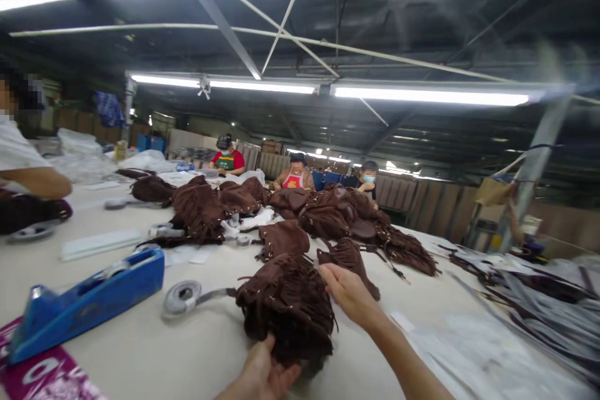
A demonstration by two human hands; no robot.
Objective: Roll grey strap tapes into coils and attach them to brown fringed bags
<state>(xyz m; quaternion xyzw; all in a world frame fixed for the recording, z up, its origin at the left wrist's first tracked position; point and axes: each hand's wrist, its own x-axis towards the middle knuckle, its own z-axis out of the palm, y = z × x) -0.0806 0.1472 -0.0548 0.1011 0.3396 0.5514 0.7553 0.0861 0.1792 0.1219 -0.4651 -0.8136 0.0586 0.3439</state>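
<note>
A dark brown fringed bag (285, 300) sits on the white table in front of me, its dark side toward me. My left hand (267, 372) is closed at its lower near edge, thumb on the front and fingers curled beneath. My right hand (349, 294) pinches the bag's upper right side among the fringe. A rolled grey strap (182, 297) lies left of the bag, its free end running to the bag's side. Just behind are more brown bags, a small fringed one (351, 259) and another (284, 239).
At left stand a blue tape dispenser (89, 303) and a white block (100, 244). A pile of brown bags (328, 209) spreads across the table's middle. Grey and dark straps (539, 306) and clear plastic (492, 350) lie at right. Several people sit around the table.
</note>
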